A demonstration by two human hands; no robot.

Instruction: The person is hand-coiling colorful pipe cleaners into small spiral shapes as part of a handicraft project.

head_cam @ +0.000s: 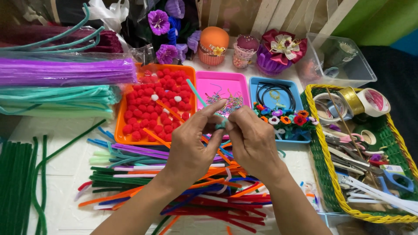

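Your left hand (191,146) and right hand (252,141) are bare, with no rings or gloves; both forearms show uncovered, no sleeves or watch reaching into view.

This is a home craft table, set up for making small decorations from pipe cleaners. A white tabletop (65,169) fills the frame, and a loose heap of pipe cleaners (183,191) in many colours lies across its lower middle. Bagged bundles in purple (65,72) and mint green (52,100) are stacked at the upper left. Along the middle stand an orange tray of red pompoms (154,104), a pink tray (215,82) and a blue tray (274,93) holding small finished flowers. At the right a yellow-and-green woven basket (322,174) holds scissors and tape rolls. Finished ornaments and purple fabric flowers (159,21) line the top edge.
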